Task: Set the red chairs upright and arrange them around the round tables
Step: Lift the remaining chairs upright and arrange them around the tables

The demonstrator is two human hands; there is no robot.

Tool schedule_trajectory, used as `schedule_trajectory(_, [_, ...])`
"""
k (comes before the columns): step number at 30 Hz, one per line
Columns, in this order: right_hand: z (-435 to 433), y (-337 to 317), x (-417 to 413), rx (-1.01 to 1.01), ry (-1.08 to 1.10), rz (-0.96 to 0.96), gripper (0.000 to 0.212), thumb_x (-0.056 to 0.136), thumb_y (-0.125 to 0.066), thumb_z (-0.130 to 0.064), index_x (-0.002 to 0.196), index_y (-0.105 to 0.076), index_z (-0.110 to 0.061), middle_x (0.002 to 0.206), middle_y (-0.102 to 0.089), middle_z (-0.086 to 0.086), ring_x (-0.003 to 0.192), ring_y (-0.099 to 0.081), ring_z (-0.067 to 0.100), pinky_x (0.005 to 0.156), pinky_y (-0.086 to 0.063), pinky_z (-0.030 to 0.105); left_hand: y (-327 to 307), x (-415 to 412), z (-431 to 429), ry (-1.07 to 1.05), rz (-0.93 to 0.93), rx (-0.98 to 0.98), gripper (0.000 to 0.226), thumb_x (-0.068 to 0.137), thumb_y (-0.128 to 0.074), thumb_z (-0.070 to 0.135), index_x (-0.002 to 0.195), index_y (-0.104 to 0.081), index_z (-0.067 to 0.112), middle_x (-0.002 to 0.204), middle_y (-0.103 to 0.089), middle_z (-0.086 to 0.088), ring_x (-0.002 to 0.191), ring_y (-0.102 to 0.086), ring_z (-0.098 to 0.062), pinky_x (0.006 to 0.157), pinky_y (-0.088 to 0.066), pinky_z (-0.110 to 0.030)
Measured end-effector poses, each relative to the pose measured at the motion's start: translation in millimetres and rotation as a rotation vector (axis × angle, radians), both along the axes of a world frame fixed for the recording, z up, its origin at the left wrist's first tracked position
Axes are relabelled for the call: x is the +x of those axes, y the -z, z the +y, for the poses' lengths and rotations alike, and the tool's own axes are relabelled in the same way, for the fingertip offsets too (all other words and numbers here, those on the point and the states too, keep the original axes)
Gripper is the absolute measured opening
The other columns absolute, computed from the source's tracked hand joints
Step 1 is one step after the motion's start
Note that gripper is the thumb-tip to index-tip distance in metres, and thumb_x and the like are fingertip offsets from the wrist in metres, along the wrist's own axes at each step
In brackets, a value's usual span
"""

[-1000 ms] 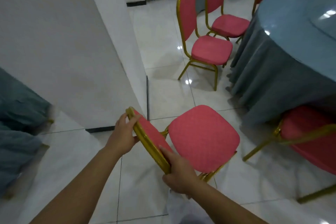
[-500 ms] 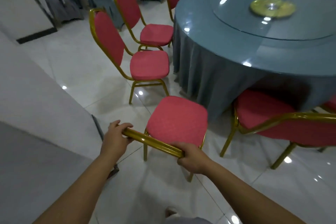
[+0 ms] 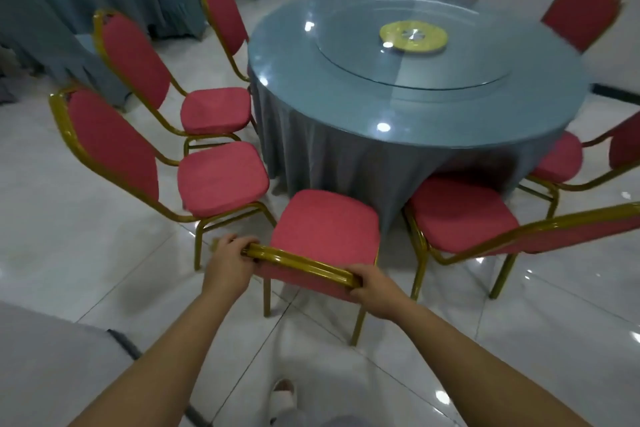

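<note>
The left hand (image 3: 230,258) curls its fingers over one end of the top rail (image 3: 301,262) of the held chair (image 3: 325,222), and the right hand (image 3: 372,291) wraps the other end, so both are clamped on that rail with the thumbs tucked beneath. The rail is a smooth, glossy gold metal tube, gently arched, framing a red padded back seen almost edge-on. The seat is a rounded square cushion in coarse red fabric, and thin gold legs run down to the floor (image 3: 86,236), which is pale polished tile that mirrors the ceiling lights. This chair stands upright with its seat facing the round surface (image 3: 311,73), its front edge just beside the hanging tablecloth (image 3: 329,156), a grey-blue cloth falling in soft vertical pleats. It sits between the left neighbour chair (image 3: 221,177) and the right neighbour chair (image 3: 457,211), both of the same red-and-gold make. A clear glass turntable (image 3: 467,73) lies on the surface, with a flat yellow disc (image 3: 412,36) at its centre. The chairs at the far side are blurred, so their distance from the cloth is hard to judge. A pale slipper (image 3: 284,395) shows at the lower edge.
</note>
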State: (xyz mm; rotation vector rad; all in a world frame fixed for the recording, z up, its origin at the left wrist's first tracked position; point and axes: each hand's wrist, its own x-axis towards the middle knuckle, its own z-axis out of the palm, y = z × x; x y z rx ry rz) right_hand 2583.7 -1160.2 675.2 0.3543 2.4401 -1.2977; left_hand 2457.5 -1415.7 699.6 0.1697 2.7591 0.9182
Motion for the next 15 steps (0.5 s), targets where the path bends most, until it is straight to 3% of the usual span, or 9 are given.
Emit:
schedule_trajectory(1, [2.5,-3.3,-12.1,0.042,0.036,-0.014,0.037,0.083,-0.059,0.000,0.094,-0.064,-0.036,0.079,-0.057,-0.014,0.075,-0.055,0.006,0.064,-0.045,0.015,-1.6,-16.4,3.8,0.039,-0.023,0.036,0.043,0.085,-0.071,0.011,0.125,-0.065,0.024,0.144,-0.044,-0.004,0.124,-0.050,-0.026,0.100,-0.047,-0.041])
schedule_trajectory(3, [5.3,-8.6,-36.5,0.132,0.128,-0.022,0.027,0.080,-0.056,0.000,0.088,-0.065,-0.025,0.082,-0.060,-0.004,0.081,-0.061,0.018,0.077,-0.055,0.037,-6.1,-49.2,11.4,0.120,-0.060,0.104,0.048,0.083,-0.071,0.007,0.127,-0.064,0.022,0.146,-0.041,-0.006,0.127,-0.047,-0.026,0.102,-0.046,-0.040])
schedule_trajectory(5, [6.8,-8.8,-57.8,0.277,0.212,-0.037,0.029,0.083,-0.057,-0.008,0.104,-0.066,-0.026,0.106,-0.063,0.000,0.100,-0.060,0.025,0.089,-0.052,0.048,-8.7,-79.0,20.1,0.192,-0.072,0.116,0.049,0.083,-0.070,0.008,0.130,-0.063,0.023,0.149,-0.039,-0.007,0.129,-0.045,-0.028,0.102,-0.047,-0.042])
schedule_trajectory(7, [4.6,-8.2,-69.3,0.372,0.358,-0.045,0.048,0.088,-0.062,-0.022,0.134,-0.055,-0.033,0.141,-0.047,0.000,0.125,-0.049,0.026,0.103,-0.044,0.047,-10.5,-102.4,29.0,0.219,-0.107,0.126,0.051,0.085,-0.066,0.007,0.130,-0.060,0.027,0.152,-0.033,-0.007,0.132,-0.040,-0.030,0.097,-0.048,-0.040])
schedule_trajectory(10, [-2.6,-9.3,-64.1,0.244,0.636,0.026,0.064,0.092,-0.066,-0.038,0.148,-0.040,-0.022,0.150,-0.036,0.008,0.131,-0.044,0.027,0.107,-0.040,0.038,-18.3,-137.7,39.4,0.274,-0.222,0.096,0.055,0.086,-0.060,0.002,0.132,-0.056,0.031,0.151,-0.030,-0.008,0.129,-0.040,-0.033,0.075,-0.049,-0.027])
schedule_trajectory(11, [-3.8,-10.0,-54.6,0.197,0.675,0.038,0.066,0.093,-0.065,-0.040,0.149,-0.038,-0.019,0.150,-0.036,0.009,0.133,-0.043,0.026,0.107,-0.038,0.036,-22.8,-147.7,42.5,0.316,-0.267,0.043,0.055,0.086,-0.057,0.001,0.133,-0.056,0.030,0.147,-0.036,-0.009,0.124,-0.045,-0.032,0.074,-0.052,-0.029])
schedule_trajectory(13, [-1.3,-12.6,-25.3,0.144,0.710,0.027,0.066,0.092,-0.065,-0.041,0.149,-0.038,-0.019,0.150,-0.036,0.005,0.135,-0.040,0.022,0.109,-0.036,0.035,-33.7,-161.0,50.3,0.404,-0.335,-0.121,0.053,0.090,-0.051,0.002,0.137,-0.053,0.025,0.136,-0.048,-0.010,0.116,-0.052,-0.029,0.091,-0.053,-0.042])
schedule_trajectory(15, [13.2,-17.8,10.9,0.149,0.762,0.008,0.060,0.091,-0.067,-0.035,0.145,-0.043,-0.023,0.146,-0.040,0.003,0.131,-0.043,0.020,0.108,-0.040,0.038,-47.5,-162.0,64.6,0.467,-0.334,-0.340,0.052,0.092,-0.049,0.011,0.141,-0.050,0.028,0.140,-0.049,-0.009,0.123,-0.049,-0.031,0.105,-0.044,-0.048])
